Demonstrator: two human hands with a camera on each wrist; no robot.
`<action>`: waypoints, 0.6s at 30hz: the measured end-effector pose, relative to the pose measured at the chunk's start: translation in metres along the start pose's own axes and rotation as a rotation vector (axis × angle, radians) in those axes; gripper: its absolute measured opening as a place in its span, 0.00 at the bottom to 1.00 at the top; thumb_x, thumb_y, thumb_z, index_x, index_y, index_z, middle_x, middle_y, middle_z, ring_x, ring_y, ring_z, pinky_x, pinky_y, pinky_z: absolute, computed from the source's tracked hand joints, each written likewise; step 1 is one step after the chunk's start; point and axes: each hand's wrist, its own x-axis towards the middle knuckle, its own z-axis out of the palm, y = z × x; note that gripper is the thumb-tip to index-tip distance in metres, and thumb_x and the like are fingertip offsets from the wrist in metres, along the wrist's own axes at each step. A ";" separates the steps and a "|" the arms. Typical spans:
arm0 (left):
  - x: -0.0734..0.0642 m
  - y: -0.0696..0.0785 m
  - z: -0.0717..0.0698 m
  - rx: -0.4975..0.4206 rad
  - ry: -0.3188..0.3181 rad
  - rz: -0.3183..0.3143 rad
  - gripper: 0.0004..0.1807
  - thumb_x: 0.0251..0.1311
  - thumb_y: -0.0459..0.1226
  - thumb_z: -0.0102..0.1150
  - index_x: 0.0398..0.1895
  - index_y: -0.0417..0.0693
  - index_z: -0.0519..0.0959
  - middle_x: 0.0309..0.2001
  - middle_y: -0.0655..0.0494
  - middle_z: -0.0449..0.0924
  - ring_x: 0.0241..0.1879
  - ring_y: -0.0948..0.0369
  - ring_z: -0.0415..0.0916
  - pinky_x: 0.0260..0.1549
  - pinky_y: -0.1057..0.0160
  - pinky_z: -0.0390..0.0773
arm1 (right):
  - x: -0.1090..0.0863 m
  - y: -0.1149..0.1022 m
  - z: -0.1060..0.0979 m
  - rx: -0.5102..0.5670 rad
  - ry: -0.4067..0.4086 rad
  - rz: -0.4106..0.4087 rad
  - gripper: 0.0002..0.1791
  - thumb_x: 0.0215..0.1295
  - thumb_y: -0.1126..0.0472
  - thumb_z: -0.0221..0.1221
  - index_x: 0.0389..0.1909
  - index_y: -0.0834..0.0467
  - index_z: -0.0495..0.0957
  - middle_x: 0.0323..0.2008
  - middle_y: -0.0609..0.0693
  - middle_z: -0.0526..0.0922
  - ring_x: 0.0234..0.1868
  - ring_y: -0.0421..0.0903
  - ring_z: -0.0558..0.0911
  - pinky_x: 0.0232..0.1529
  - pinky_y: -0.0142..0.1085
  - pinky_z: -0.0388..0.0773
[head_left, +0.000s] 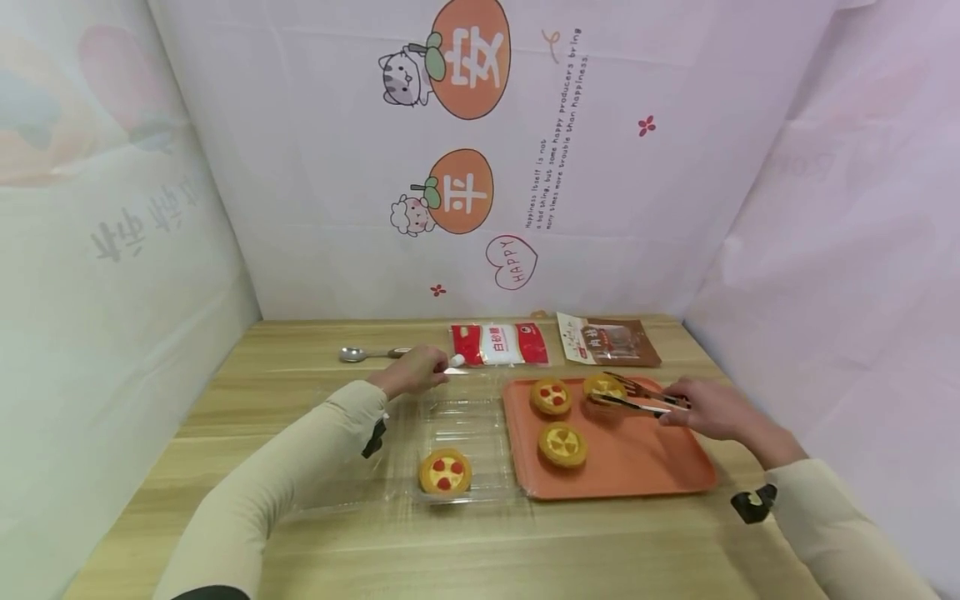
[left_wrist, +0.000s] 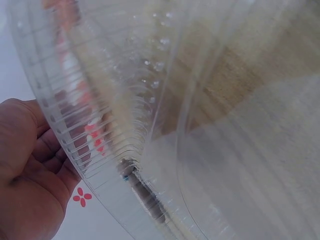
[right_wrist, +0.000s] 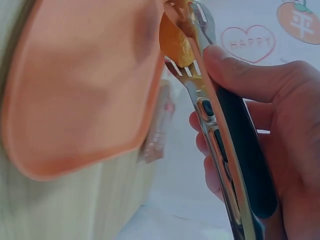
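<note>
Pale printed sheets enclose the wood-grain desk. Mid-frame sits a clear box, its edge held by the left hand's fingers; rightward, an orange tray. The right hand's fingers grip tongs around 1 tart at the tray's upper edge.

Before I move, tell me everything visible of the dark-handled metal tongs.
The shiny metal tongs have long arms, dark handle grips and slotted, fork-like tips. The right hand grips them. They reach over the orange rectangular tray, tips parted around a round golden tart; whether both touch it is hard to tell.
</note>
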 end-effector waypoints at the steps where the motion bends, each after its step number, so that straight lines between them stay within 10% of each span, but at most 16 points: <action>1: 0.000 0.000 0.000 0.000 -0.001 -0.001 0.05 0.68 0.32 0.65 0.32 0.41 0.82 0.27 0.52 0.80 0.27 0.64 0.69 0.28 0.71 0.68 | 0.000 -0.003 -0.004 -0.012 0.014 -0.007 0.27 0.61 0.48 0.71 0.51 0.66 0.85 0.40 0.57 0.87 0.36 0.48 0.82 0.35 0.43 0.77; 12: 0.000 -0.001 0.001 0.007 0.017 0.039 0.06 0.66 0.31 0.66 0.31 0.39 0.82 0.26 0.52 0.78 0.27 0.65 0.67 0.28 0.72 0.67 | 0.022 -0.083 -0.035 -0.023 0.003 -0.176 0.28 0.67 0.44 0.67 0.59 0.59 0.83 0.55 0.58 0.85 0.51 0.57 0.86 0.49 0.54 0.83; 18: 0.003 -0.003 0.003 0.016 0.022 0.039 0.05 0.66 0.32 0.66 0.32 0.38 0.84 0.27 0.51 0.80 0.27 0.64 0.67 0.28 0.72 0.67 | 0.041 -0.117 -0.030 -0.070 -0.021 -0.350 0.22 0.65 0.50 0.70 0.55 0.57 0.85 0.48 0.52 0.86 0.45 0.49 0.86 0.43 0.44 0.84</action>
